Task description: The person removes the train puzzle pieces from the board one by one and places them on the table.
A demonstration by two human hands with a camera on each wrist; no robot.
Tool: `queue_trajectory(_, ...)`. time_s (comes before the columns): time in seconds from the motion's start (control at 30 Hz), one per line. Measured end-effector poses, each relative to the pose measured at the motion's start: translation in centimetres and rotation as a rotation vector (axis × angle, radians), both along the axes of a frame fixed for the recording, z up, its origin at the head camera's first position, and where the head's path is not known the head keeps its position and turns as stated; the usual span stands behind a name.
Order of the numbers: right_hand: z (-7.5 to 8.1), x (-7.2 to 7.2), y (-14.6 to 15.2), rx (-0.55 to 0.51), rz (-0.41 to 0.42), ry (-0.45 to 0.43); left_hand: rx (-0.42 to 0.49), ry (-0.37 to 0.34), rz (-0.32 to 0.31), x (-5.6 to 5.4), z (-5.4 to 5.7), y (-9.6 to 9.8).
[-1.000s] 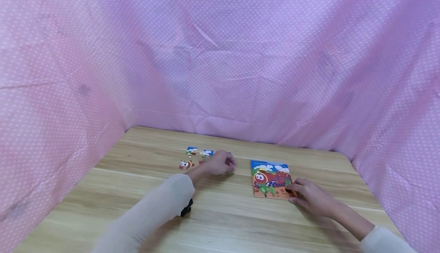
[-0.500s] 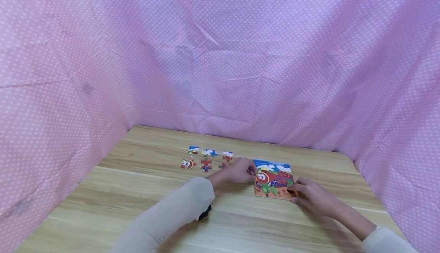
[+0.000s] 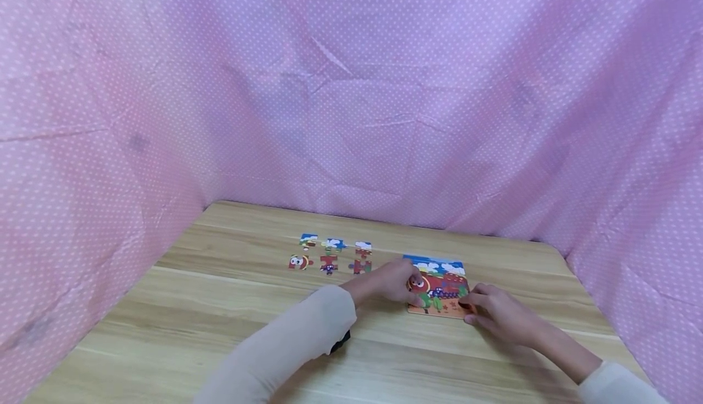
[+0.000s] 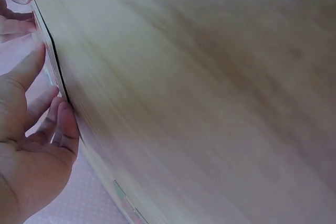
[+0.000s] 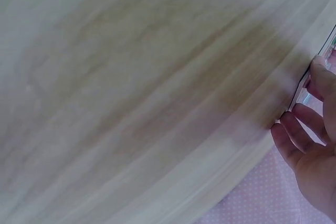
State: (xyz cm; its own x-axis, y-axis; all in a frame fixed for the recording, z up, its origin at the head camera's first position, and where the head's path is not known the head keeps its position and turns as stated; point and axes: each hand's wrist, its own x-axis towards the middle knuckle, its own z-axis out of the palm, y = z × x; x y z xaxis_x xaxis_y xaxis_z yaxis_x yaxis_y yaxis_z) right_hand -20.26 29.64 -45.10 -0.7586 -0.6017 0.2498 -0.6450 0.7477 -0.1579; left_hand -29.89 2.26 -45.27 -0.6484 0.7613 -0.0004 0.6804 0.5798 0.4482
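Note:
A square jigsaw board [image 3: 447, 285] with a red cartoon train picture lies flat on the table. My left hand [image 3: 391, 279] is at its left side in the head view, with thumb and curled fingers at the edge. From the left wrist, the left hand [image 4: 34, 156] has its fingertips against the board's thin edge. At the board's near right corner, my right hand [image 3: 502, 315] holds the edge between thumb and fingers. The right wrist view shows that same right hand [image 5: 315, 150] with thumb and fingertips at the corner. Part of the picture is hidden by both hands.
Several loose jigsaw pieces [image 3: 329, 264] lie in two rows left of the board. The wooden table [image 3: 230, 282] is enclosed at the back and sides by a pink dotted cloth [image 3: 351, 135].
My left hand has moved right from the loose pieces to the board's left edge, uncovering the pieces beneath it. The right hand has stayed at the board's near right corner.

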Motion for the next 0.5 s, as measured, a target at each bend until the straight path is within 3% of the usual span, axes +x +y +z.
queue_trajectory(0.13, 0.1, -0.1, -0.1, 0.03, 0.022, 0.024, 0.016, -0.015, -0.026, -0.2, -0.1, 0.2)
queue_trajectory(0.33, 0.7, -0.1, -1.1, 0.102, 0.086, 0.165, 0.038, -0.075, -0.041, -0.4, -0.3, 0.7)
queue_trajectory(0.5, 1.1, -0.4, -2.6, 0.088, 0.119, 0.138, 0.021, -0.073, -0.033, -0.5, -0.3, 0.9)
